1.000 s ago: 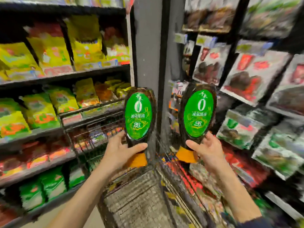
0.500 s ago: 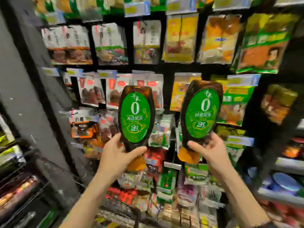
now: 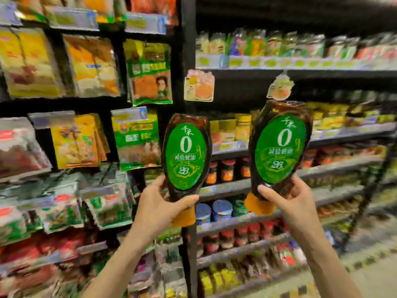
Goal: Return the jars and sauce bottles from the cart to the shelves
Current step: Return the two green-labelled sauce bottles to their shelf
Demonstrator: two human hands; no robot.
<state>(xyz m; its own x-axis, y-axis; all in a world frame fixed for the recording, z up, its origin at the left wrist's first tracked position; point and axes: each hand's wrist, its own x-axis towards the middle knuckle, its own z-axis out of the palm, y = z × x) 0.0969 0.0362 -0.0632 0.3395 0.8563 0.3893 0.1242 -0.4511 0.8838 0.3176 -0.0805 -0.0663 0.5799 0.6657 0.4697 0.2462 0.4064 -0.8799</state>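
I hold two dark squeeze sauce bottles with green oval labels, both cap down with orange caps. My left hand (image 3: 161,203) grips the neck of the left sauce bottle (image 3: 186,155). My right hand (image 3: 294,201) grips the neck of the right sauce bottle (image 3: 280,145), which tilts slightly right. Both are raised in front of dark shelves (image 3: 257,65); behind and to the right, rows of jars (image 3: 227,171) and small bottles stand on several shelf levels. The cart is out of view.
Hanging snack and seasoning packets (image 3: 141,138) fill the rack on the left. A black upright post (image 3: 188,61) divides that rack from the jar shelves. Two hanging promo tags (image 3: 199,85) dangle from the upper shelf. Pale floor (image 3: 365,274) shows at the bottom right.
The view has swung to the right, from the cart and yellow packet shelves, past the hanging packets, to the jar shelves. Both hands have kept the bottles raised in the same grip.
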